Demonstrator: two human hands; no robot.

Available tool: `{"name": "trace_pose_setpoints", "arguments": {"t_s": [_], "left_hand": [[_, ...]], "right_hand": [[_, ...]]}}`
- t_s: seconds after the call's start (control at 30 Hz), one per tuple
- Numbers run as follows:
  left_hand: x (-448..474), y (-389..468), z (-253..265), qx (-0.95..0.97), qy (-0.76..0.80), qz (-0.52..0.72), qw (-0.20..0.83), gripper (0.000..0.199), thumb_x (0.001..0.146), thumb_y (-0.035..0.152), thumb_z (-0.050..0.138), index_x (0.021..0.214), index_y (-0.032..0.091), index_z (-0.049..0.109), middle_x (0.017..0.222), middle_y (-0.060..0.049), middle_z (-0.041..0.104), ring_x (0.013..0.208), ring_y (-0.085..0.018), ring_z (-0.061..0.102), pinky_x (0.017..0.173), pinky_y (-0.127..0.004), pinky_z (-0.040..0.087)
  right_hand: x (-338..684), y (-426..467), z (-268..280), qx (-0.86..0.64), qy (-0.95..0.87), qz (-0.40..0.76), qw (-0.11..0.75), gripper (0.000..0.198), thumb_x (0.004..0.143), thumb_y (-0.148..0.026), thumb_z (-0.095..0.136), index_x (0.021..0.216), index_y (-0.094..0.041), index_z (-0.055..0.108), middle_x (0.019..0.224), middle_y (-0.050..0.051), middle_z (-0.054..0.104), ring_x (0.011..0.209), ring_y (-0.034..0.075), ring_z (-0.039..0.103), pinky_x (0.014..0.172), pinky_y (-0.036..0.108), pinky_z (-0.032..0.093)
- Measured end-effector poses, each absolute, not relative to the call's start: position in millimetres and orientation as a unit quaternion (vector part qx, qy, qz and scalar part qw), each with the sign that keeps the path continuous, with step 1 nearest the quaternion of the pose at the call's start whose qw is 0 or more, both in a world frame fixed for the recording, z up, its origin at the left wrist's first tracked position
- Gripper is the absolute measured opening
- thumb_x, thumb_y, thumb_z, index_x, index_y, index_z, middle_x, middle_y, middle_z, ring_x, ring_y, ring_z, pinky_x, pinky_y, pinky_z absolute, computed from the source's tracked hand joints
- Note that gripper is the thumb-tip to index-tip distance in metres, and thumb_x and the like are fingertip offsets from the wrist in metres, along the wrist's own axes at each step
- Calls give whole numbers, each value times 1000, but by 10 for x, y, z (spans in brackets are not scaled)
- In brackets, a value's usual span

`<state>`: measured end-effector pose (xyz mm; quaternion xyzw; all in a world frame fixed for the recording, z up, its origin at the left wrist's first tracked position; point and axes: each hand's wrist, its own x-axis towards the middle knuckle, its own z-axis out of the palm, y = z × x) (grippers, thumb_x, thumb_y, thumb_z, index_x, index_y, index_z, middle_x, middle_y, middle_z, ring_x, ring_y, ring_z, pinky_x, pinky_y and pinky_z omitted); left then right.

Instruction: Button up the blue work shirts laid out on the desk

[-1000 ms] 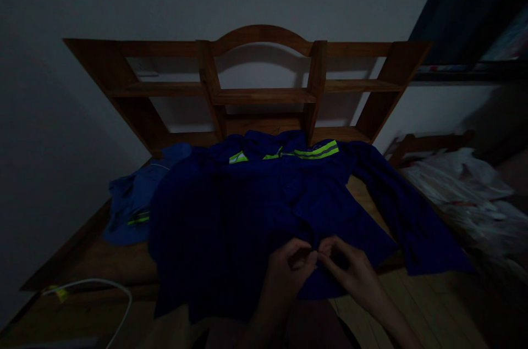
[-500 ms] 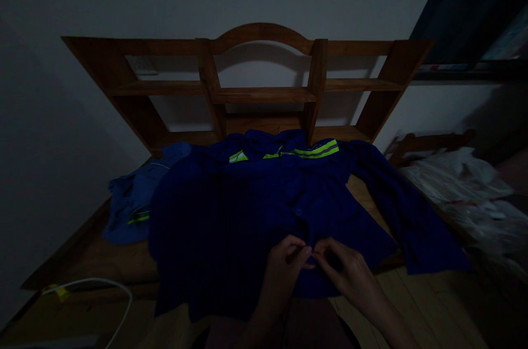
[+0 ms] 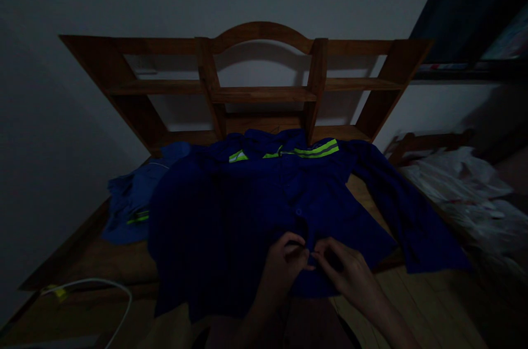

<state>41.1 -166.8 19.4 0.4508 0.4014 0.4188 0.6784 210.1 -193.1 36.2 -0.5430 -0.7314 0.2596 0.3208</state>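
Observation:
A dark blue work jacket (image 3: 256, 195) with yellow-green reflective strips lies spread over a wooden desk, its collar toward the shelf and one sleeve hanging off at the right. At the lower front edge of the jacket, my left hand (image 3: 287, 255) pinches the cloth between thumb and fingers. Close beside it, my right hand (image 3: 342, 262) is closed on the same front edge, fingertips almost meeting the left ones. A round button (image 3: 298, 211) shows on the front just above my hands. Whatever small part lies between my fingertips is too dark to make out.
A wooden shelf unit (image 3: 264, 95) stands along the back of the desk (image 3: 124, 261). Lighter blue folded clothing (image 3: 132, 200) lies at the left. A white cable (image 3: 94, 281) curves at the lower left. White plastic bags (image 3: 462, 178) rest at the right near a wooden chair back (image 3: 437, 140).
My left fingertips have shifted very slightly against the jacket's front edge. The right hand and the jacket have hardly moved.

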Motion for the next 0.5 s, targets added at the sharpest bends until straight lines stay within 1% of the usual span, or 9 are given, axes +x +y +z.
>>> {"name": "trace_pose_setpoints", "arguments": {"t_s": [0.27, 0.37, 0.5], "left_hand": [[396, -1642, 237, 417, 416, 408, 698, 33, 70, 32, 71, 93, 15, 53, 72, -1, 65, 70, -17, 66, 65, -33, 60], [389, -1638, 237, 419, 413, 404, 700, 33, 70, 31, 70, 92, 15, 53, 72, -1, 65, 70, -17, 66, 65, -33, 60], [379, -1628, 236, 419, 411, 406, 701, 29, 69, 28, 70, 88, 15, 52, 67, 1, 63, 69, -17, 65, 66, -35, 60]], "right_hand": [[2086, -1940, 370, -539, -736, 249, 325, 11, 92, -28, 46, 92, -21, 55, 85, 1, 62, 74, 13, 60, 70, 24, 45], [2083, -1941, 372, -534, -739, 244, 330, 12, 92, -27, 46, 90, -21, 56, 84, 2, 61, 75, 13, 59, 71, 24, 46], [2066, -1944, 395, -525, -747, 227, 339, 12, 92, -27, 47, 90, -21, 57, 85, 3, 60, 78, 14, 59, 74, 25, 46]]}}
